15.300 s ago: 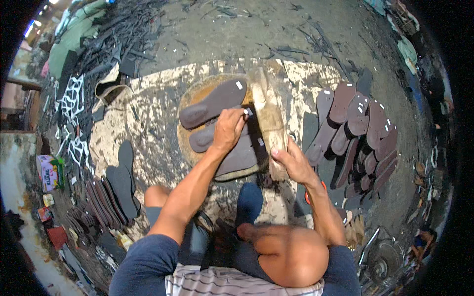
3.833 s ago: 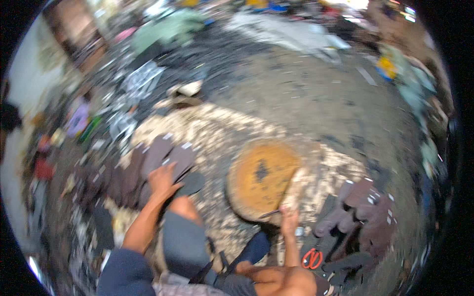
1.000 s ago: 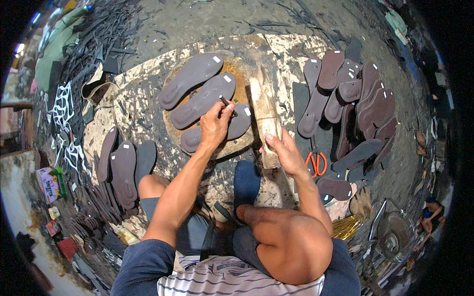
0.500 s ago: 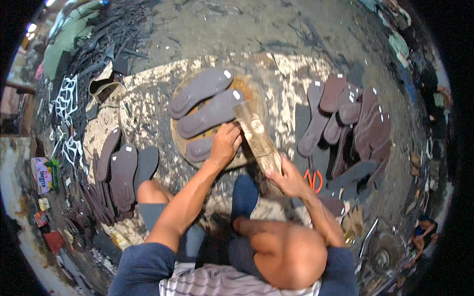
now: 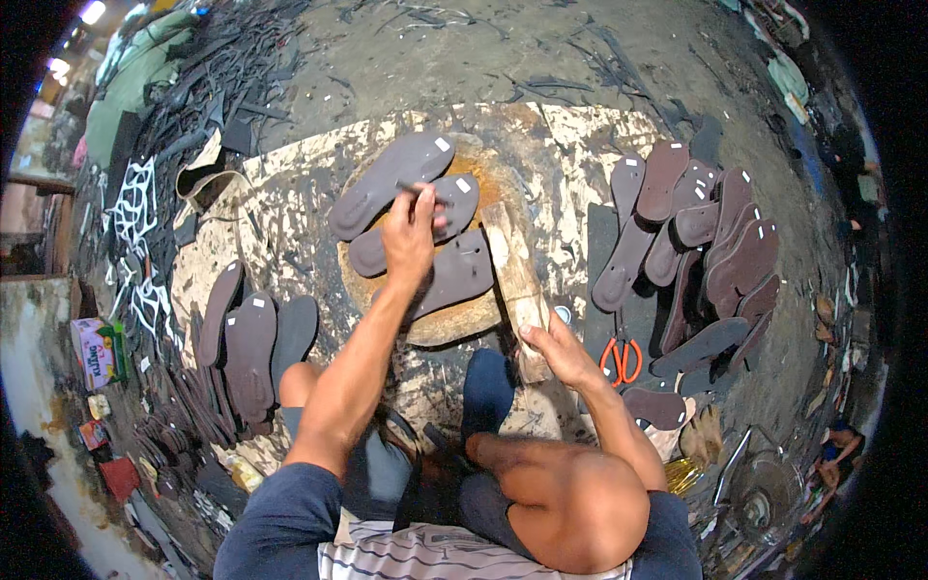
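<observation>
My left hand (image 5: 411,237) is closed around a short dark rod-shaped tool (image 5: 418,189), held above the grey-brown shoe soles on a round wooden block (image 5: 445,333). Under it lies the middle sole (image 5: 456,201), partly covered by my fingers. A far sole (image 5: 391,179) rests whole behind it. Closest to me is a third sole (image 5: 454,275) with small dark holes; my left forearm hides its heel end. My right hand (image 5: 561,353) grips the near end of a long, worn wooden bat (image 5: 512,266), its far end over the block's right side.
Brown soles (image 5: 739,261) are heaped on the right beside orange-handled scissors (image 5: 621,360). More soles (image 5: 249,348) stand at left, near white strap pieces (image 5: 135,208). Dark scraps (image 5: 246,68) litter the far floor. A metal fan-like part (image 5: 759,498) lies at lower right.
My left hand has lifted off the nearest sole and moved away from me, left over the middle sole. The wooden bat has dropped lower and nearer to me, still in my right hand.
</observation>
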Tool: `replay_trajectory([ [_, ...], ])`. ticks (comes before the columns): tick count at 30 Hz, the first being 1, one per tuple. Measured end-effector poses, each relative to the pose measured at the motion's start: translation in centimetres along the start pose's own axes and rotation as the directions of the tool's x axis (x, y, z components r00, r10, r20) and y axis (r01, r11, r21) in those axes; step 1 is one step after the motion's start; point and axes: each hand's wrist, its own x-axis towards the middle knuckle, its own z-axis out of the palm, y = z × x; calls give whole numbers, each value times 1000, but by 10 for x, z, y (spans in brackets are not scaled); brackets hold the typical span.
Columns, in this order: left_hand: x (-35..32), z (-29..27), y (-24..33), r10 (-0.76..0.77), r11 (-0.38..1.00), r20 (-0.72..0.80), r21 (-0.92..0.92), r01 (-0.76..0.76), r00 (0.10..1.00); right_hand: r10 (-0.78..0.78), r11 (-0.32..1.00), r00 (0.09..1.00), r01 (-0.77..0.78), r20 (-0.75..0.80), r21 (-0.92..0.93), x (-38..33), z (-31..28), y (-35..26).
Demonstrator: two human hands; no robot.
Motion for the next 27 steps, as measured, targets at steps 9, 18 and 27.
replay_trajectory([
  [9,40,-7,-26,-1,950,83,311,-25,997,95,966,994,-105,51,235,0,-4,-96],
  [18,35,-13,-34,340,793,144,487,-366,929,-551,794,786,597,-280,116,-5,24,-239],
  [27,36,-9,-50,515,602,266,565,-564,815,15,997,983,-2,181,-72,99,-2,-112],
])
